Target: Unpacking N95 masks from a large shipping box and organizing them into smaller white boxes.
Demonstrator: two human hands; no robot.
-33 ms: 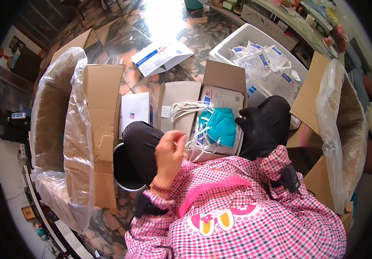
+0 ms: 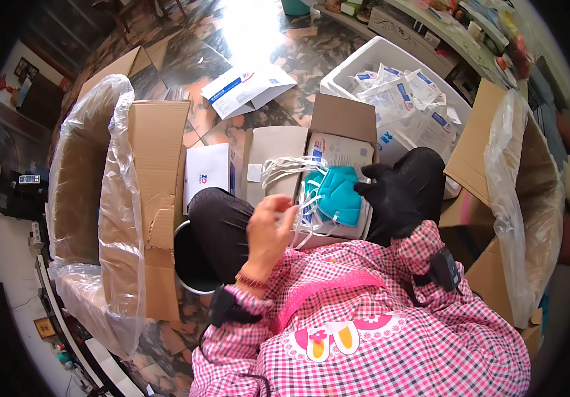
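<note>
A stack of teal folded masks (image 2: 339, 195) lies on white boxes in an open cardboard carton (image 2: 343, 116) in front of my lap. Their white straps (image 2: 291, 167) spill over the left side. My left hand (image 2: 268, 231) is bare, with a red bead bracelet at the wrist. Its fingers are loosely bent and apart, close beside the straps, and nothing shows in them. My right hand (image 2: 391, 195) wears a black glove. Its fingers are spread at the right edge of the masks, against my dark trouser leg; I see nothing held there.
Tall cartons lined with clear plastic stand left (image 2: 159, 178) and right (image 2: 523, 178). A white foam box (image 2: 344, 69) of clear packets is far right. White boxes (image 2: 209, 173) and an opened white carton (image 2: 248, 86) sit on the floor. A dark bin (image 2: 196, 258) is by my left leg.
My left hand has shifted slightly right, toward the straps, and its fingers have spread a little. My gloved right hand has edged left toward the masks. The masks lie the same.
</note>
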